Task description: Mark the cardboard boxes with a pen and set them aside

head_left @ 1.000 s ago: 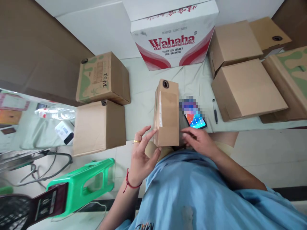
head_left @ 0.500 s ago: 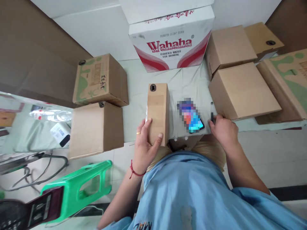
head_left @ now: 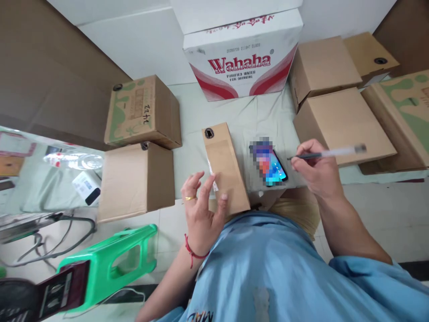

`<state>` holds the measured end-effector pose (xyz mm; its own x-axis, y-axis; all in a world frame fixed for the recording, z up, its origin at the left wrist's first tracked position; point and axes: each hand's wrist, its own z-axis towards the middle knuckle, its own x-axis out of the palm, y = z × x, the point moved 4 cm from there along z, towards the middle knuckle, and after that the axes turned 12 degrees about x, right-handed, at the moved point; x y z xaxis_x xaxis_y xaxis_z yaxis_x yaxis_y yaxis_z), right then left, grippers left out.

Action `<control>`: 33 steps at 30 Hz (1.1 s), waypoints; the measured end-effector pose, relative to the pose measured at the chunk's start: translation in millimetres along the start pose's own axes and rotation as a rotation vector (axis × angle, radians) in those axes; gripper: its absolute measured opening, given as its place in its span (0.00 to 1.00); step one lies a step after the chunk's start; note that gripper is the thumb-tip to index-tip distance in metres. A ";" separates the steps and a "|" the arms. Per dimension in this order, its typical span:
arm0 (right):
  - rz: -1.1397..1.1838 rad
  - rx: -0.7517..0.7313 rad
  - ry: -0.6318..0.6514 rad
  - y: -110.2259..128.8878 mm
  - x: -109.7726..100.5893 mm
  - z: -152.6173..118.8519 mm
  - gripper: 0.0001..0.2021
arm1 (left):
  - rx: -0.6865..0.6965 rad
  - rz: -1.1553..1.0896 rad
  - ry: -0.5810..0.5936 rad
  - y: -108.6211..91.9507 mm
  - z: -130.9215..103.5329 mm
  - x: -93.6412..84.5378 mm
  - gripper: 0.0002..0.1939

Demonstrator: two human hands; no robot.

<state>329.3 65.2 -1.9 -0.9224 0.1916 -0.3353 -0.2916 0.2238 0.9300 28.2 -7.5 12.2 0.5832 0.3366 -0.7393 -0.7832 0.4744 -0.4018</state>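
A narrow brown cardboard box [head_left: 224, 165] lies tilted on the pale green cloth [head_left: 192, 107], a white label along its left edge. My left hand [head_left: 204, 210], with a gold ring and a red bracelet, is open at the box's near left side, fingertips at the label. In my right hand [head_left: 317, 170] is a pen [head_left: 311, 155], pinched between thumb and fingers, its dark tip pointing left. Between the box and that hand lies a phone [head_left: 273, 165] with a lit, partly pixelated screen.
A white and red water carton [head_left: 244, 62] stands at the back. Brown boxes [head_left: 345, 123] crowd the right, and two more [head_left: 129, 179] stand at the left. A plastic bottle [head_left: 75, 160] lies far left, above a green stool [head_left: 110, 264].
My right hand has lifted the pen off the cloth and turned it sideways. The narrow box has rotated, its near end now further right. My left hand has loosened on it.
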 end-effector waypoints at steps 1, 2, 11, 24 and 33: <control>0.097 -0.059 0.035 10.3 8.1 6.0 0.07 | 0.063 0.004 -0.003 -2.9 5.0 2.5 0.22; 0.162 -0.108 0.079 20.9 18.4 12.9 0.07 | 0.109 0.002 0.027 -5.2 9.4 7.1 0.23; 0.370 -0.061 0.593 83.6 150.7 68.7 0.06 | 0.169 -0.066 0.274 -6.8 16.1 40.3 0.34; 0.182 -0.195 0.171 74.4 151.2 68.7 0.03 | 0.203 -0.193 0.316 0.1 24.4 33.1 0.33; 0.005 -0.311 -0.034 80.1 138.1 54.6 0.12 | 0.193 -0.218 0.360 -2.7 32.4 32.3 0.34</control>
<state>192.4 161.8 18.1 -0.9165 0.2251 -0.3306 -0.3555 -0.0794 0.9313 56.1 28.4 7.0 0.5911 -0.0760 -0.8030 -0.5761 0.6570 -0.4863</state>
